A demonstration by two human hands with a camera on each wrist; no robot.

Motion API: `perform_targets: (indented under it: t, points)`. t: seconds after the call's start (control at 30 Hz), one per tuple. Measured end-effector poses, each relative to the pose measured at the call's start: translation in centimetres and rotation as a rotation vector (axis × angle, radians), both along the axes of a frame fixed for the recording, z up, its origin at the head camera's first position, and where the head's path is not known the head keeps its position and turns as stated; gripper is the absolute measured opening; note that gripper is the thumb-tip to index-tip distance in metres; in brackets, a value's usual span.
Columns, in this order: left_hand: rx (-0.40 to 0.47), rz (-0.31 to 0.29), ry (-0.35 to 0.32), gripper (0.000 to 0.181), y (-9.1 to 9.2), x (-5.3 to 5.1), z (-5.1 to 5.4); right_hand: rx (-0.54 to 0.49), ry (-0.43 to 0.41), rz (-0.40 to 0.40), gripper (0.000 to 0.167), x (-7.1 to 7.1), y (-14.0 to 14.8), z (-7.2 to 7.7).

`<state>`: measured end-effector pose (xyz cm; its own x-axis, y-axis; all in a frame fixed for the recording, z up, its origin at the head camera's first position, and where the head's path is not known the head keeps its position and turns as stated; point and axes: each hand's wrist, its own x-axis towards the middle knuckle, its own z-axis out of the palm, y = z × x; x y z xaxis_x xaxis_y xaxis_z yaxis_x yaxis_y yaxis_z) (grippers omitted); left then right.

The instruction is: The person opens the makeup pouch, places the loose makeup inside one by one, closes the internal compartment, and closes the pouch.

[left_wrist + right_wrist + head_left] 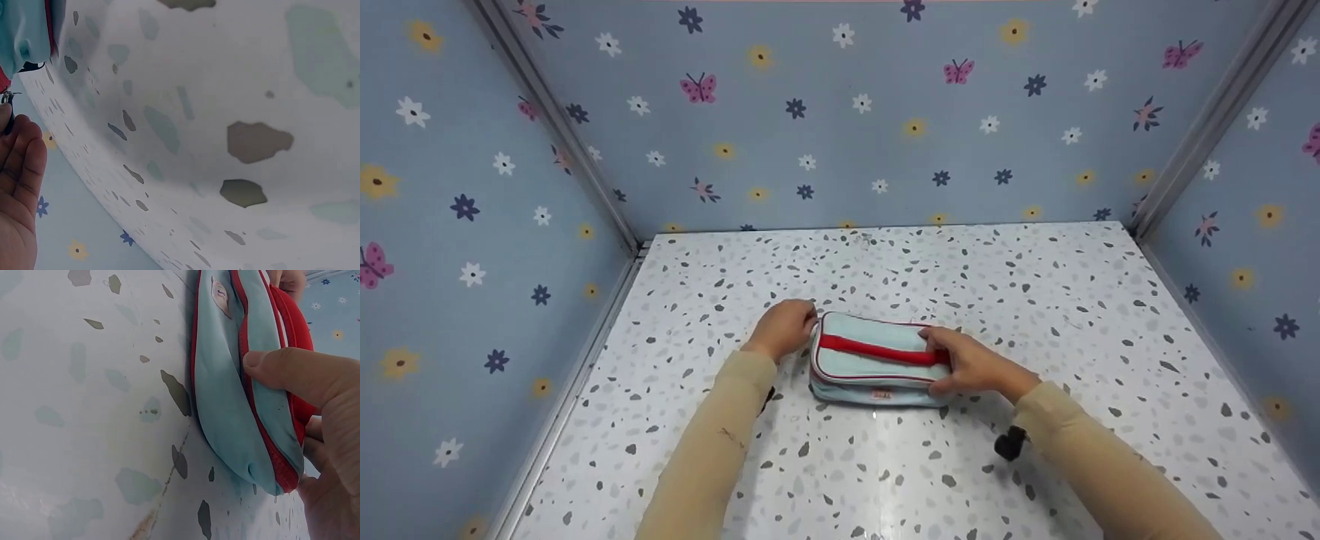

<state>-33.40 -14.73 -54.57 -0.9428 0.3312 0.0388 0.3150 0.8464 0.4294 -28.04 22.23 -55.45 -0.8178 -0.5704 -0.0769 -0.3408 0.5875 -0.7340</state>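
A light blue zip pouch (877,375) with red piping and a red strap handle (877,349) lies on the speckled table. My left hand (784,328) is at its left end. In the left wrist view, that hand's thumb and fingers (34,163) pinch a small dark zipper pull (9,107) at the pouch's corner. My right hand (971,364) grips the right end, its thumb pressing the side near the red zipper (264,433) in the right wrist view. Its other fingers go over the top and far side, partly hidden.
The white table (885,472) has grey speckles. Blue flowered panels stand behind it (840,150) and at both sides, with metal posts (562,127) at the corners. A black wrist device (1009,442) hangs under my right sleeve.
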Motion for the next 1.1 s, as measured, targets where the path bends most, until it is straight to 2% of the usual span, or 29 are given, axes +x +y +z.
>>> perform_targets:
  t: [0.23, 0.43, 0.57, 0.7, 0.97, 1.1]
  points:
    - [-0.01, 0.021, -0.029, 0.018, 0.6, -0.5, 0.0, 0.02, 0.001, 0.003, 0.05, 0.3, -0.2, 0.0]
    - [0.006, 0.024, -0.025, 0.019, 0.7, -0.8, -0.6, 0.021, 0.001, 0.016, 0.049, 0.4, -0.6, 0.0]
    - [0.011, 0.028, -0.062, 0.019, 0.5, -0.6, -0.9, 0.037, 0.005, 0.02, 0.052, 0.4, -0.9, 0.0]
    - [0.038, 0.043, -0.114, 0.019, 0.2, -0.4, -1.0, 0.055, 0.011, 0.003, 0.059, 0.5, -0.8, -0.1]
    - [0.012, 0.044, -0.122, 0.032, 0.1, 0.8, -0.4, 0.045, 0.05, -0.019, 0.07, 1.2, 0.1, -0.2]
    - [0.042, 0.054, -0.113, 0.036, -0.1, 1.5, 0.0, 0.041, 0.074, -0.029, 0.074, 1.4, 0.6, 0.3]
